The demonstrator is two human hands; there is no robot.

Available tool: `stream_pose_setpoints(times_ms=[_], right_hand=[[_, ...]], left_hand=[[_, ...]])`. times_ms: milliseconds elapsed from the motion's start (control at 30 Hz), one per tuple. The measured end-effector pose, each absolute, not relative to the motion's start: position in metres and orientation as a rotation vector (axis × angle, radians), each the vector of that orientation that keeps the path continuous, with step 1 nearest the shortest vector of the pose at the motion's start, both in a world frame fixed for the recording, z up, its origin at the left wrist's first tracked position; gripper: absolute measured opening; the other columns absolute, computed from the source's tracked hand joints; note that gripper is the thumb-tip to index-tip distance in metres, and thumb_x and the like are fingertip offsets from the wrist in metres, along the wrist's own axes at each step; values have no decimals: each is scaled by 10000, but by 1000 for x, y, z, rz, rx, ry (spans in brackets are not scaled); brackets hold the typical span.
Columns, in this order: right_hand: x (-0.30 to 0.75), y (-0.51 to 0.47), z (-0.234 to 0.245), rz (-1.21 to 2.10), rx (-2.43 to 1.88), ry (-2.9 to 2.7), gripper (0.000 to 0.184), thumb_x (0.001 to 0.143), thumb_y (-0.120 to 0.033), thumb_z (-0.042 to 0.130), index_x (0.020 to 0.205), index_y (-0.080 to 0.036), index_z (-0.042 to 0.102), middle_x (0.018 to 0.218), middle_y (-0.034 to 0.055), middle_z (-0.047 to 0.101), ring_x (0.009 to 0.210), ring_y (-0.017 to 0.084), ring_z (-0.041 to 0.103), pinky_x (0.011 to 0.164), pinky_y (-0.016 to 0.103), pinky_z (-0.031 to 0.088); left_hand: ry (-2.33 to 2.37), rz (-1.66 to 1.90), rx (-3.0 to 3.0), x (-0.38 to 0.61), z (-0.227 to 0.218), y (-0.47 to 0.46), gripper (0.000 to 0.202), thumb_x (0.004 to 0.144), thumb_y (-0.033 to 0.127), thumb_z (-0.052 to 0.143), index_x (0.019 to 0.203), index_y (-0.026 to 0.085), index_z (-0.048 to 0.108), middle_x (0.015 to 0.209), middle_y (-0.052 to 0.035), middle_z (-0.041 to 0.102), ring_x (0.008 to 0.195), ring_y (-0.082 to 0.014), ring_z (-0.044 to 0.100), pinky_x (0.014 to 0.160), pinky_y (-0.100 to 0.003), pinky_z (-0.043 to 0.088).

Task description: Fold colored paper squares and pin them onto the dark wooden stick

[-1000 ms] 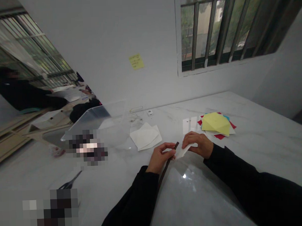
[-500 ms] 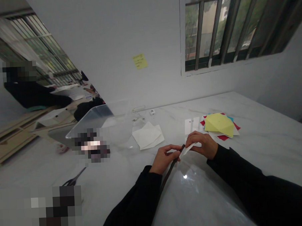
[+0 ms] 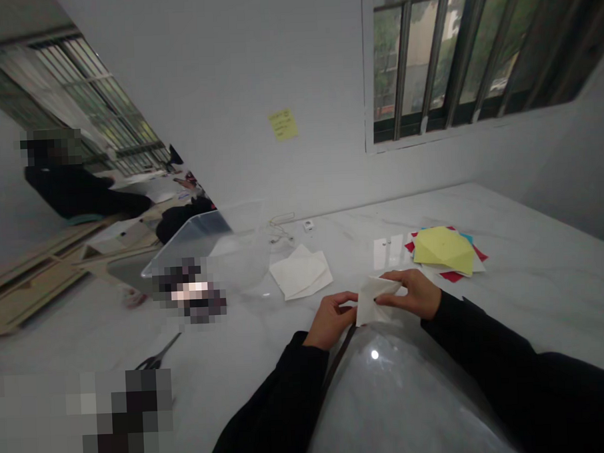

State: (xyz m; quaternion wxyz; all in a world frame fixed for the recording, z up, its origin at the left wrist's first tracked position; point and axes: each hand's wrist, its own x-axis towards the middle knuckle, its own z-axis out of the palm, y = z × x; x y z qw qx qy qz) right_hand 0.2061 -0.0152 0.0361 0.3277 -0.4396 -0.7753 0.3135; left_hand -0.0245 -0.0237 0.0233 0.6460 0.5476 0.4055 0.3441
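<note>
My right hand (image 3: 414,294) pinches a small white sheet of paper (image 3: 369,300) by its right side, thumb and fingers closed on it. The sheet stands tilted up, its broad face towards me. At the sheet's left edge, my left hand (image 3: 331,319) is closed around the upper end of a thin dark brown strip (image 3: 341,351). The sheet hides the left fingertips and the strip's tip. Below both hands a shiny clear plastic sheet or bag (image 3: 384,396) bulges up from the table.
White paper pieces (image 3: 301,273) lie ahead. Stacked coloured paper (image 3: 444,250) sits at right, beside white cards (image 3: 388,251). A clear plastic bin (image 3: 187,241) and scissors (image 3: 155,360) are at left. A sticky note (image 3: 282,124) is on the wall. A person (image 3: 75,189) sits far left.
The white paper has turned from nearly edge-on to show its broad face and now covers the dark strip's top end. Both hands stay close together in about the same place.
</note>
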Motion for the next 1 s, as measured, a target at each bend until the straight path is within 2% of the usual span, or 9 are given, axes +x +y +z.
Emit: stream_pose_setpoints(times_ms=[100,267,367,500,733,800,867,1000], right_hand=[[207,-13,34,1028,-1204,-2029,335,801,-468,658,909,-162,743,740,19,712,674,179,639,610,255,473],[208,-12,31,1187,-1198,-1983,384,761,-472,663,923,-133,740,739,35,708,671,195,638,577,255,471],[210,-11,28,1187,-1218,-1976,386,741,-464,667,923,-132,740,745,44,712,694,216,649,583,267,481],[214,-7,21,1237,-1207,-1959,379,745,-457,660,933,-135,730,788,50,724,738,236,666,615,284,497],[228,3,19,1301,-1219,-1886,404,749,-488,664,950,-139,709,864,61,741,802,261,685,704,336,529],[229,5,18,1282,-1231,-1861,375,759,-474,665,935,-145,705,875,73,744,808,261,688,726,351,535],[228,6,15,1212,-1237,-1809,383,768,-454,669,1005,-153,686,930,89,739,835,255,688,741,359,542],[228,10,7,816,-1354,-1691,580,742,-443,703,1247,-192,568,1019,101,705,899,249,669,731,374,547]], left_hand=[[933,763,1225,-23,25,-25,379,666,308,801,984,113,734,633,-39,689,589,-147,619,593,-238,474],[946,743,1245,-20,26,-27,368,659,306,800,967,113,742,663,-48,698,590,-146,619,604,-245,479],[939,727,1261,-20,23,-27,390,664,299,794,1002,116,733,679,-52,703,623,-158,634,636,-256,485],[884,710,1306,-23,18,-25,382,695,304,769,1032,129,723,822,-74,717,684,-167,649,686,-277,495],[757,655,1317,-30,17,-22,352,720,316,763,1022,142,717,893,-75,687,684,-132,604,679,-269,485],[777,674,1307,-29,16,-21,375,709,329,773,1027,140,713,894,-80,686,669,-127,596,661,-267,482],[848,717,1293,-28,14,-20,391,689,348,787,1009,137,713,879,-79,690,632,-118,586,633,-261,473],[924,862,1228,-30,10,-13,409,658,360,807,981,131,705,843,-70,699,583,-99,563,600,-245,447]])
